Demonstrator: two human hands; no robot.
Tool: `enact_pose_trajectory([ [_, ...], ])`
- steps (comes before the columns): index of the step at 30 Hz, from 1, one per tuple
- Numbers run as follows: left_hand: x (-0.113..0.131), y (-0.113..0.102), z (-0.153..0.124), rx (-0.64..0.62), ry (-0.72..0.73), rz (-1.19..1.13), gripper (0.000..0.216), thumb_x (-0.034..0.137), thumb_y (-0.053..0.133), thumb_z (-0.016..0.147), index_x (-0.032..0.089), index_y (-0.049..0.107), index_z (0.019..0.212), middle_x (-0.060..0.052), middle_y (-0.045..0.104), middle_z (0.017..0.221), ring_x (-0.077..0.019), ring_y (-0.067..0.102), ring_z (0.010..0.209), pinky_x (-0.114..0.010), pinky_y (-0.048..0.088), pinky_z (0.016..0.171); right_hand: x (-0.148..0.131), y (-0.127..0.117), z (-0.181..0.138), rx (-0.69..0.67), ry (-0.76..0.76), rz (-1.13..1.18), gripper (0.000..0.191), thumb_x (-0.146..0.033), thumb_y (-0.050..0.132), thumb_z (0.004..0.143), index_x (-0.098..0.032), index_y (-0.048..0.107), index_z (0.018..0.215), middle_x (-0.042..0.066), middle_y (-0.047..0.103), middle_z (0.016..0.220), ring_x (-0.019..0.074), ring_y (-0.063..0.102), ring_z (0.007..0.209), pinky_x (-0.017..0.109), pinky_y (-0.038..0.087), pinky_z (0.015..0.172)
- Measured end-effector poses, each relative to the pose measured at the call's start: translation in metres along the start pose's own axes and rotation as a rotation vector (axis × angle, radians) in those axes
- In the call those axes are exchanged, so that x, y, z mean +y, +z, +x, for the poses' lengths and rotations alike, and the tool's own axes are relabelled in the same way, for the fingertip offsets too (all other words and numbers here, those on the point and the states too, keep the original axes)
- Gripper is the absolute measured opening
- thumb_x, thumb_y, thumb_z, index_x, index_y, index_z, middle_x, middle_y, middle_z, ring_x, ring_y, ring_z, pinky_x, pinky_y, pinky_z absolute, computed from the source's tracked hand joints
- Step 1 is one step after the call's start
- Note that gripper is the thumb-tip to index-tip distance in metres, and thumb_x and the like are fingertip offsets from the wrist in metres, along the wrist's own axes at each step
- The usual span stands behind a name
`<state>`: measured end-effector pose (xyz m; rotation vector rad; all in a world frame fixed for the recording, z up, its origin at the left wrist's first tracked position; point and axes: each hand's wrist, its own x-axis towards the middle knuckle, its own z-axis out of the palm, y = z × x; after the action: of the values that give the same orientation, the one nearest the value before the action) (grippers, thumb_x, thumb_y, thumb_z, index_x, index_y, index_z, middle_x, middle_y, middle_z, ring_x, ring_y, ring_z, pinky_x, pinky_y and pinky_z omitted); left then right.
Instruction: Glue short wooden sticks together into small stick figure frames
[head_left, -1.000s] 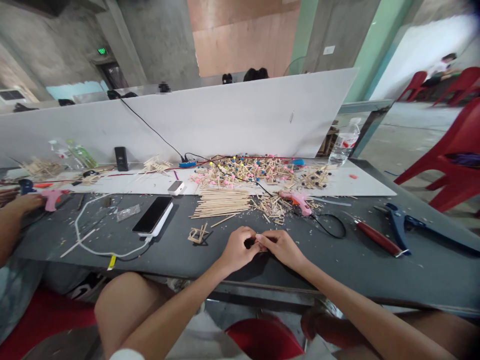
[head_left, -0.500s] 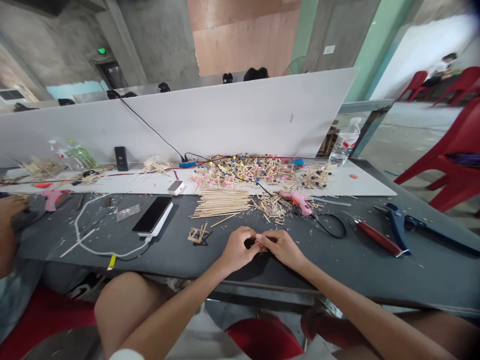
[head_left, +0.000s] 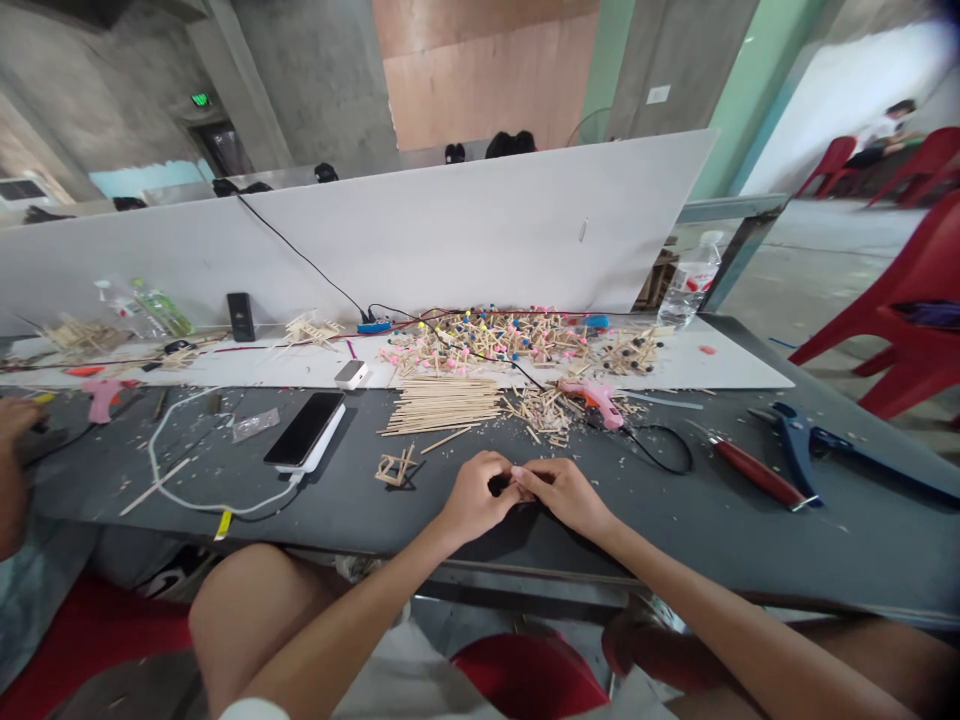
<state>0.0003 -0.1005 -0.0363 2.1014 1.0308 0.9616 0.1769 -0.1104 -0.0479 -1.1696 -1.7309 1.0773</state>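
Left grip [head_left: 480, 497]: curled just over the counter [head_left: 645, 535], fingertips brought against those opposite; whether anything is grasped cannot be told.
Right grip [head_left: 568, 492]: bent inward to the same point; any held piece is hidden by the fingers, so its state cannot be told.
Stick frame [head_left: 409, 462]: set on the counter, near and to the left of the hands.
Loose sticks [head_left: 446, 408]: laid roughly parallel, beyond the frame.
Glue gun [head_left: 598, 402]: placed beside wood scraps [head_left: 546, 418].
Red-handled tool [head_left: 761, 475]: laid at the right.

3 bottles [head_left: 688, 284] (1 greenish) sit farther back than a dark-screened phone [head_left: 306, 430].
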Motion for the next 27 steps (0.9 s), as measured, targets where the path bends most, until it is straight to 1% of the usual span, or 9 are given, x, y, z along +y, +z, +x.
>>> enact_pose_trajectory([
  [10,0.0002,-0.0004,0.0005,0.001,0.003,0.007,0.010,0.024,0.064,0.084,0.017,0.069,0.078,-0.006,0.069,0.083,-0.0195,0.062,0.082,-0.030,0.047,0.077,-0.0003,0.0000,-0.0010,-0.001,0.002,0.003,0.050,-0.057,0.050,0.091,-0.016,0.064,0.064,0.003,0.062,0.061,0.0154,0.055,0.062,0.024,0.041,0.059],
  [21,-0.0004,-0.0003,0.0015,-0.006,0.003,0.017,0.012,0.026,0.063,0.085,0.017,0.068,0.078,-0.006,0.069,0.083,-0.0196,0.062,0.082,-0.030,0.047,0.077,-0.0024,-0.0001,-0.0006,-0.004,0.007,-0.005,0.053,-0.061,0.049,0.090,-0.017,0.065,0.066,0.003,0.063,0.062,0.0162,0.055,0.063,0.025,0.043,0.060],
  [27,0.0001,-0.0004,0.0005,-0.006,0.009,0.011,0.014,0.027,0.063,0.086,0.017,0.069,0.077,-0.006,0.069,0.083,-0.0191,0.063,0.083,-0.029,0.047,0.078,-0.0056,-0.0004,-0.0012,0.000,0.009,-0.012,0.052,-0.060,0.051,0.089,-0.017,0.062,0.062,0.002,0.061,0.061,0.0153,0.053,0.061,0.024,0.042,0.059],
])
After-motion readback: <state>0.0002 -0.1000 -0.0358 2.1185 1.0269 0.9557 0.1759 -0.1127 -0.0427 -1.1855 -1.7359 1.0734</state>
